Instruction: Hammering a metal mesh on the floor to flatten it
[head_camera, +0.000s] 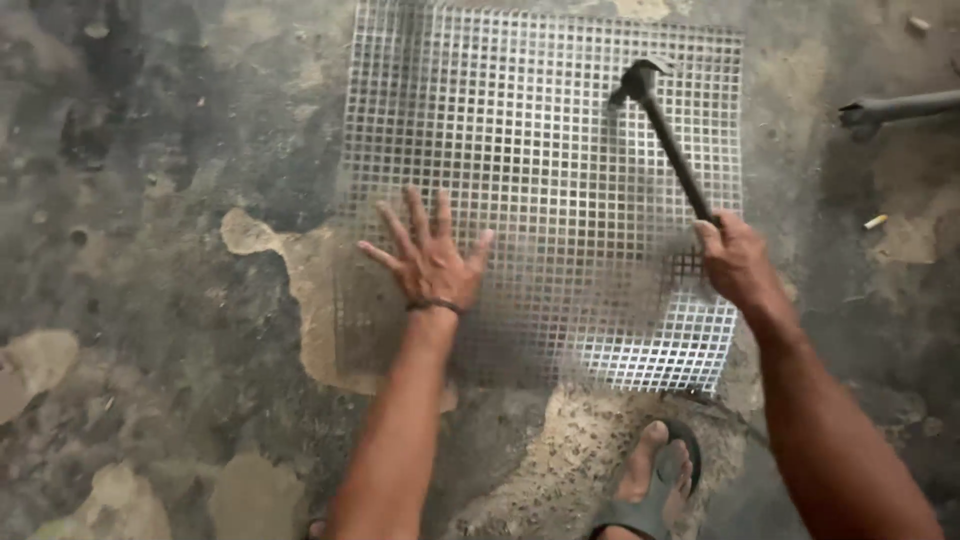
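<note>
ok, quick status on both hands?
Left hand: open, fingers spread, palm flat on the metal mesh sheet.
Right hand: closed around the handle of the hammer.

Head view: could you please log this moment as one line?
left hand: flat on mesh sheet | right hand: grips hammer | floor: concrete

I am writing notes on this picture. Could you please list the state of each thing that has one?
Wire mesh sheet: lying flat on the floor.
Hammer: gripped, head over the mesh.
Left hand: open, fingers spread, pressed on the mesh.
Right hand: closed around the hammer handle.
Sandal: worn on a foot.
</note>
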